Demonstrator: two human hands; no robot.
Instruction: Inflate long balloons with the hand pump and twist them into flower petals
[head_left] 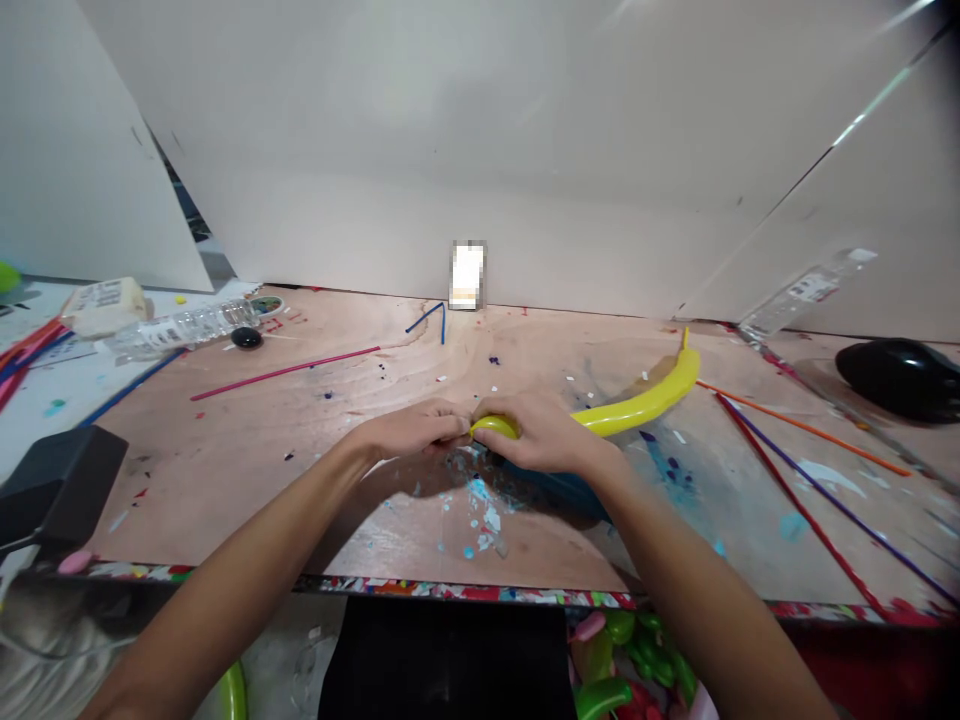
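Observation:
A long yellow modelling balloon (pixel 645 405), inflated, stretches to the right from my hands, with a thin uninflated tip at its far end. My right hand (pixel 544 432) is wrapped around the balloon near its left end, where a short rounded part bulges out past the thumb. My left hand (pixel 420 428) pinches the balloon's thin yellow end, its fingertips almost meeting those of my right hand. Under the right wrist, something blue (pixel 559 490) lies on the table, partly hidden by the hand and forearm.
Flat balloons lie about: a pink one (pixel 285 374), a blue one (pixel 442 322), an orange one (pixel 810 428) and a purple one (pixel 840 500). Clear bottles (pixel 187 328) rest left and right. A black rounded object (pixel 900 378) is far right, a dark box (pixel 60 490) at left. White panels stand behind.

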